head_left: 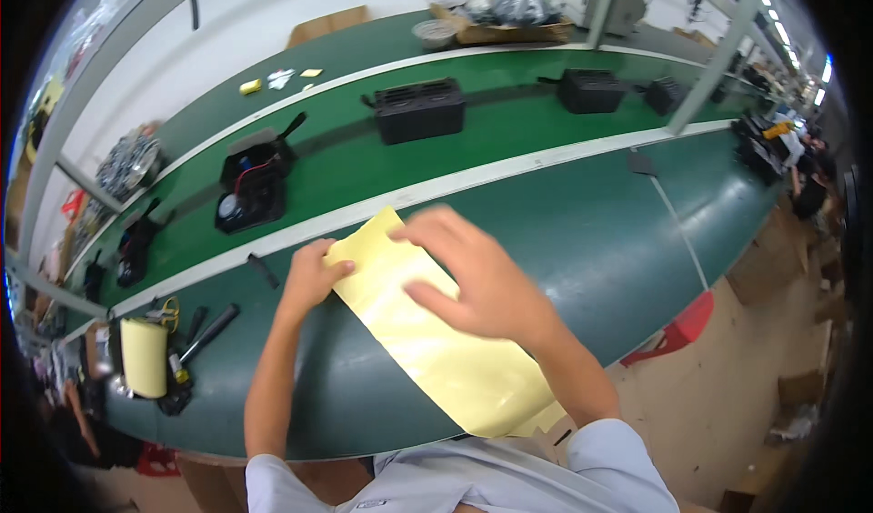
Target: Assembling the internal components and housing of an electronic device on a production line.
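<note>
Head view: left fingers (316, 252) pinched yellow sheet (427, 345); right fingers (438, 229) hung open above, empty. Open black case (271, 206) held red wire (242, 178).

my dark green bench (564, 231) stretches out in front of me, with a long yellow sheet (455, 358) across it, reaching down to the near edge. over on my left i have a yellow roll (144, 358) and, just beside it, a black-handled tool (211, 331). a small dark strip (264, 271) lies near the pale rail (436, 186). farther right, a dark flat piece (642, 162) rests on my bench, close to that same rail.
</note>
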A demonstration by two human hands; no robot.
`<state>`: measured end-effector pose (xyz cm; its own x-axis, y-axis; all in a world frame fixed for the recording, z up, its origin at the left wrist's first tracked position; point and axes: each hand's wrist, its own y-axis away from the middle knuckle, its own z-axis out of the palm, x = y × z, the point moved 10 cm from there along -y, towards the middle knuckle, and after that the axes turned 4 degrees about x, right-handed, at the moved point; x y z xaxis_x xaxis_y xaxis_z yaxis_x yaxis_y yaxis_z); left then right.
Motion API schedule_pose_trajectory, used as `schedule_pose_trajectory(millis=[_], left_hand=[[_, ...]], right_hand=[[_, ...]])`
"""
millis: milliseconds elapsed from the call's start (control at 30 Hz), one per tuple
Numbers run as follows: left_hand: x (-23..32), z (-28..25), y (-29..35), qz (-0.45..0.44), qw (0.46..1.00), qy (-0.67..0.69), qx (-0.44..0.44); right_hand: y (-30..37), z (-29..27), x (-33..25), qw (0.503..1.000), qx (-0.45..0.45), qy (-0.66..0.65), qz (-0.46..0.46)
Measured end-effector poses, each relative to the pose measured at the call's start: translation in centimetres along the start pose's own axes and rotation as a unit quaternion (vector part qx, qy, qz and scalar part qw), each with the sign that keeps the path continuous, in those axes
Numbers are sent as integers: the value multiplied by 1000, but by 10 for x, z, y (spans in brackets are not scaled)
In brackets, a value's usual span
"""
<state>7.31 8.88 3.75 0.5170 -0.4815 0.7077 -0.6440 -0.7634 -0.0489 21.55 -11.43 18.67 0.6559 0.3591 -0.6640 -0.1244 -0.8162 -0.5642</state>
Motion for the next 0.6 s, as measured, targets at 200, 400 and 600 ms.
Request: schedule_pose_trajectory(millis=[200, 400, 600], left_hand=[[139, -85, -10, 201, 951, 204, 120], [222, -124, -48, 251, 941, 192, 120], [265, -151, -3, 511, 816, 224, 147]], right_hand=[[218, -19, 76, 894, -68, -175, 406], [336, -51, 59, 851, 235, -258, 393], [348, -55, 54, 881, 198, -136, 407]])
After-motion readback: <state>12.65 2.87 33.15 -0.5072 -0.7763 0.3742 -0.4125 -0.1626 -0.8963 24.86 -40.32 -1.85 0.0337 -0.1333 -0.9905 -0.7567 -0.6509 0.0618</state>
